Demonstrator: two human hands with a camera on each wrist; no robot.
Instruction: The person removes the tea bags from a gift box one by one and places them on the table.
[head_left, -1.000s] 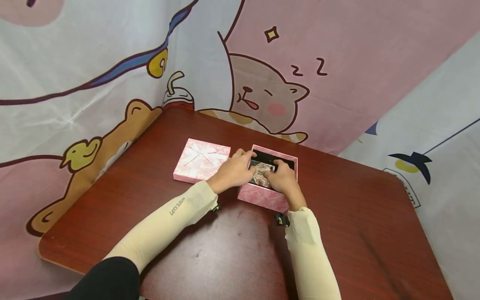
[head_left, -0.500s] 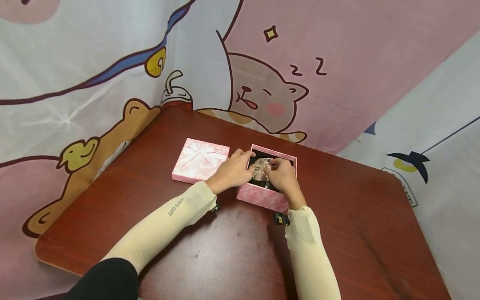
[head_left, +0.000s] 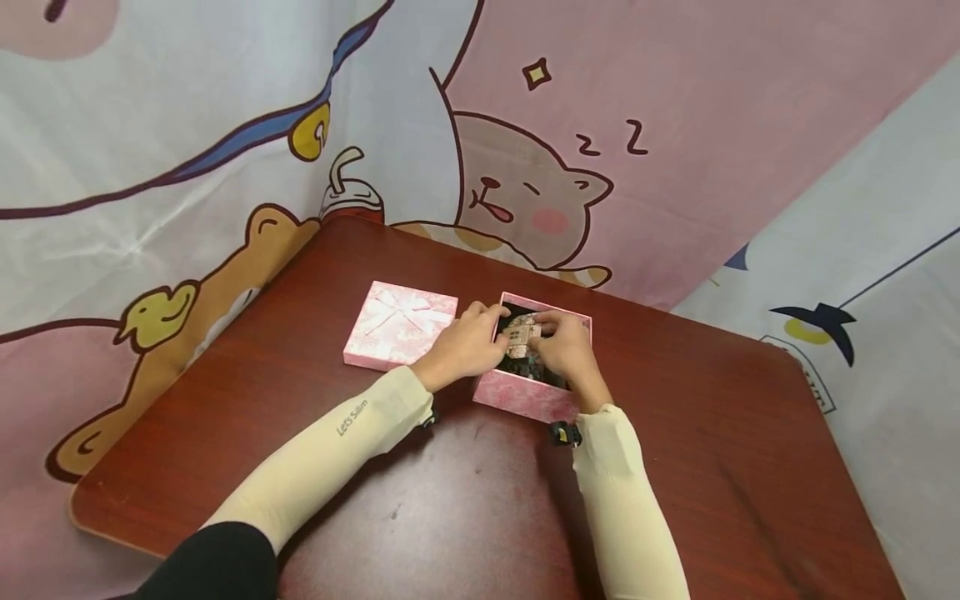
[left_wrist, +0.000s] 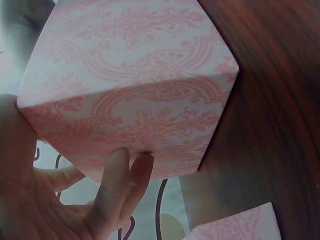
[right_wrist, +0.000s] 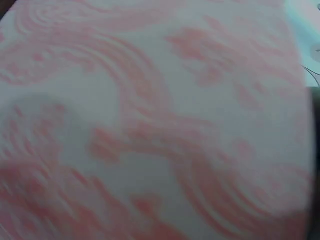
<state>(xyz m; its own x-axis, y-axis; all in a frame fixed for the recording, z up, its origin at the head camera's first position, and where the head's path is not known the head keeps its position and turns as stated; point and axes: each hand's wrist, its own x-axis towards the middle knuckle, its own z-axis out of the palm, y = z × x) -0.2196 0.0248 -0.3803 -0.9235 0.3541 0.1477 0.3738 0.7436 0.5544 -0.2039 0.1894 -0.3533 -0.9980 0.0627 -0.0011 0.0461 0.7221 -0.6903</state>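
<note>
A pink patterned gift box stands with its top off, dark inside. My left hand holds its left wall, fingertips and thumb right at the rim. From the left wrist, two fingers press on the outer wall of the box. Inside lies a small beige floral packet with a printed label; its exact kind is not clear. My right hand reaches into the box and pinches the packet's right side. Only the box's blurred pink wall fills the right wrist view.
The matching pink lid with a ribbon bow lies to the left of the box. Both stand on a reddish-brown wooden table. Cartoon-printed cloth hangs behind it and along the left side.
My right hand has taken hold of the packet and raised it into a tilt, moving it slightly left; more of the box's dark inside shows beneath. The left hand stays at the box wall.
</note>
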